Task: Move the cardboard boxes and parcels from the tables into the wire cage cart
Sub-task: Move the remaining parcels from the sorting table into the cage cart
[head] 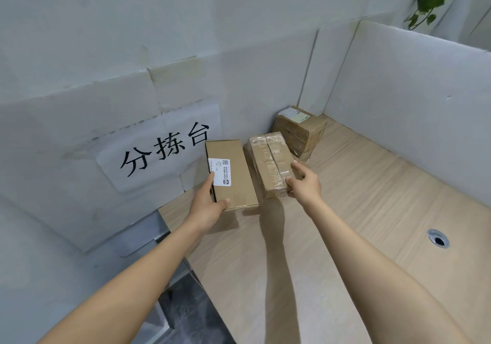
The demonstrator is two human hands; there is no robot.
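As our left hand [208, 205] grips the labelled cardboard box [239, 168] and our right hand [305, 184] the taped parcel [268, 160], both lie lengthwise toward twelve o'clock.

The pale wood-grain surface [358, 211] carries three things. A plain box [236, 173] with a white label is gripped by the left fingers [225, 202] at the surface's left edge, and its near end looks raised, with a shadow under it. A taped parcel [271, 165], held by the right fingers [300, 169], lies just beside the box; whether it rests flat cannot be told. Beyond the right fingers, in the far corner, stands a bigger parcel [300, 128]. Well to their right, a metal-ringed hole [438, 238] pierces the surface.
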